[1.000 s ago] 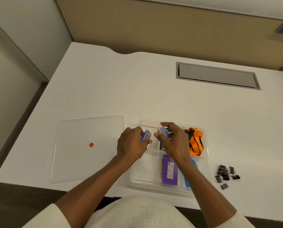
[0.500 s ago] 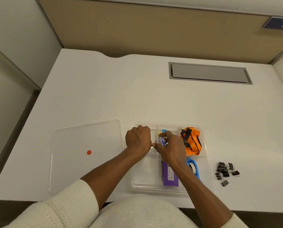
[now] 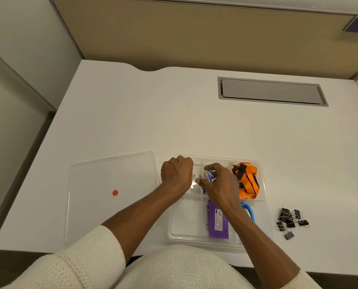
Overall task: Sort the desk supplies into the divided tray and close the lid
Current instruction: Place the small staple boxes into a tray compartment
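Nearest, two cream knitted sleeves (image 3: 86, 253) at the bottom edge, bare forearms reaching forward over a clear plastic divided tray (image 3: 265, 207) on a white desk (image 3: 132, 122). In the tray's near middle compartment, a flat purple rectangular box (image 3: 218, 223) with a small printed label, lying lengthwise; just right of it, partly under the right forearm, a blue plastic curved piece (image 3: 249, 210), too hidden to identify. On the bare desk right of the tray, well apart from both hands, a loose heap of small black binder clips (image 3: 290, 221). Left of the tray, a clear flat plastic lid (image 3: 111, 205) with a red round sticker (image 3: 115, 192), lying flat, off the tray.

Farther on, the right hand (image 3: 219, 184) over the far middle compartment, fingers pinched closed on a small blue-and-white packet (image 3: 207, 175) held at the fingertips, above the tray floor; a touch of yellow just behind it, unclear what. The left hand (image 3: 177, 172) curled into a fist over the far left compartment, just beside the right; whether anything sits inside it cannot be told. In the far right compartment, a bundled orange lanyard with black strap (image 3: 246, 180), touching neither hand.

Beyond, a grey rectangular cable hatch (image 3: 271, 91) set into the desk, then a tan partition panel (image 3: 194, 32)
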`<state>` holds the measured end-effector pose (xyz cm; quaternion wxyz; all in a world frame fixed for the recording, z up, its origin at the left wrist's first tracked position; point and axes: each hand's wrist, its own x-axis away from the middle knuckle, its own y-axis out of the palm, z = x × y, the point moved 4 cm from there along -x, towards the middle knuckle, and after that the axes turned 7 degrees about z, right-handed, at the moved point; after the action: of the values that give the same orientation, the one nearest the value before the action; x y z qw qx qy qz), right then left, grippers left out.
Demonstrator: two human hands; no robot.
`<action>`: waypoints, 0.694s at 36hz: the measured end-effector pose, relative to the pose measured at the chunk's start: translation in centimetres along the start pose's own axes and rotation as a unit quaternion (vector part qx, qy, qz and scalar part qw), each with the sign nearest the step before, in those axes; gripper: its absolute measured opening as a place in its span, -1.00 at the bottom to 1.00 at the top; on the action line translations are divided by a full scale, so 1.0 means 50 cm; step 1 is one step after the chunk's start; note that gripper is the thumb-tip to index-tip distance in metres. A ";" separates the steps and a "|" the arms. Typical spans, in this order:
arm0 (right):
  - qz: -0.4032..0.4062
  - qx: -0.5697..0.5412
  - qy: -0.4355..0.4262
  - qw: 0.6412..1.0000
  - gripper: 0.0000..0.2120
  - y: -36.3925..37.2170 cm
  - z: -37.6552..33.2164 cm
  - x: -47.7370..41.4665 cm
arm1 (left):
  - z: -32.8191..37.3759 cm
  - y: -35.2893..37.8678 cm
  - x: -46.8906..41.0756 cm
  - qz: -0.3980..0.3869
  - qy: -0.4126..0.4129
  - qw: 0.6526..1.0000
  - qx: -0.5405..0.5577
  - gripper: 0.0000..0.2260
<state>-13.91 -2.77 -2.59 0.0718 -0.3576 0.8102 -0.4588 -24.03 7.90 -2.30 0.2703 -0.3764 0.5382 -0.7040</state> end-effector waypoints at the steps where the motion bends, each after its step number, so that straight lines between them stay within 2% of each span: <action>1: -0.003 0.001 0.001 1.000 -0.49 0.001 -0.001 -0.001 | 0.001 -0.001 -0.001 -0.001 -0.002 1.000 -0.003 -0.88; 16: -0.009 -0.007 0.001 1.000 -0.49 0.006 0.007 0.002 | 0.024 -0.009 -0.001 -0.014 0.002 0.998 -0.064 -0.74; 22: -0.012 -0.012 -0.014 1.000 -0.51 0.008 0.005 0.006 | -0.013 -0.019 0.003 0.002 -0.060 0.997 -0.040 -0.86; 25: -0.007 -0.007 -0.027 1.000 -0.51 0.010 -0.004 0.009 | -0.038 -0.025 0.002 0.007 -0.103 0.995 -0.004 -0.78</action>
<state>-14.59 -2.78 -2.76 0.0881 -0.3759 0.8088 -0.4436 -25.60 9.24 -1.32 0.3279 -0.4441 0.5131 -0.6572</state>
